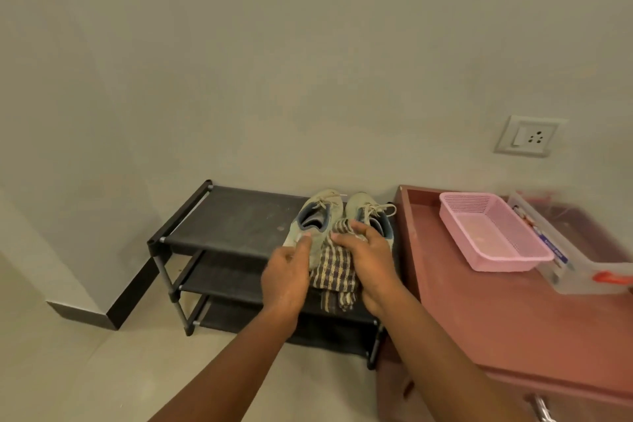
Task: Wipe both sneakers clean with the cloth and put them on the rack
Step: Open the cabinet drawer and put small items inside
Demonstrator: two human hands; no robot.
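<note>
Two pale beige sneakers with blue linings stand side by side, toes toward the wall, on the right end of the black rack's top shelf (233,216). My left hand (286,271) pinches the heel of the left sneaker (313,216). My right hand (368,250) grips a checked brown and cream cloth (334,271) and rests against the heel of the right sneaker (368,207). The cloth hangs down over the front of the shelf between my hands, hiding part of both heels.
The three-tier rack stands against a plain wall on a tiled floor. Right beside it is a reddish-brown cabinet (496,312) bearing a pink plastic basket (493,233) and a clear container (582,264). A wall socket (527,137) sits above the cabinet.
</note>
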